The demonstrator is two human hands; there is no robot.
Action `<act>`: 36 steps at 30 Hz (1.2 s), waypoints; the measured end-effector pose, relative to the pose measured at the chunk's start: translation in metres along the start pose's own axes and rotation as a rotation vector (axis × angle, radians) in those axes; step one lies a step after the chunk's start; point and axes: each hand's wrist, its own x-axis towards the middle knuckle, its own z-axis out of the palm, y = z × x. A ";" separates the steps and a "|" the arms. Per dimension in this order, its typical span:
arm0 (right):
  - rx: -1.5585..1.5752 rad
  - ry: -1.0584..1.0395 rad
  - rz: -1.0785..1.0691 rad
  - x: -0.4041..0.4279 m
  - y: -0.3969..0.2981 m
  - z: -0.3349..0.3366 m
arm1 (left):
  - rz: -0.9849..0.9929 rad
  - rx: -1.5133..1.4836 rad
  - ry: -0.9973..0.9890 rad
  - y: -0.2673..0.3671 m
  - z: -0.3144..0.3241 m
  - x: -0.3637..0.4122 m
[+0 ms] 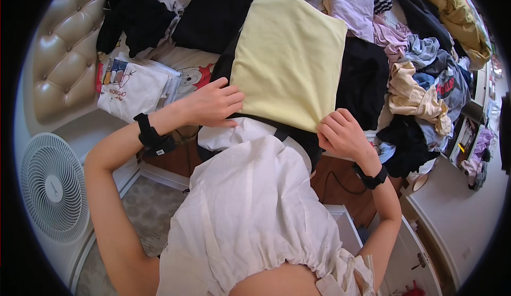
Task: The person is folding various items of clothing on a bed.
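Observation:
A pale yellow garment (289,56) lies spread flat in front of me on top of black fabric, its near edge towards my body. My left hand (219,102) rests at its near left corner, fingers bent over the edge. At the near right corner my right hand (339,132) pinches the fabric, with the fingers curled closed. Black cloth (361,84) shows to the right of the yellow piece. A folded black garment (215,12) lies to its upper left. Whether my left fingers grip the cloth or only press on it is hard to tell.
White printed clothing in plastic (133,84) lies at left, beside a tufted headboard (66,48). A white fan (54,188) stands lower left. Crumpled clothes (419,96) heap up at right. A folded lilac garment (353,6) lies at the back. Near my right elbow is an open white drawer (345,224).

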 end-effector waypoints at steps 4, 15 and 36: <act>0.039 -0.003 -0.006 0.002 -0.001 0.001 | -0.014 0.100 -0.015 0.001 -0.002 0.000; 0.214 -0.159 0.065 -0.008 0.003 0.011 | 0.255 -0.030 -0.162 -0.015 -0.020 -0.009; -0.237 -0.170 -0.025 0.027 0.073 0.011 | 0.039 0.038 -0.106 -0.084 -0.012 0.040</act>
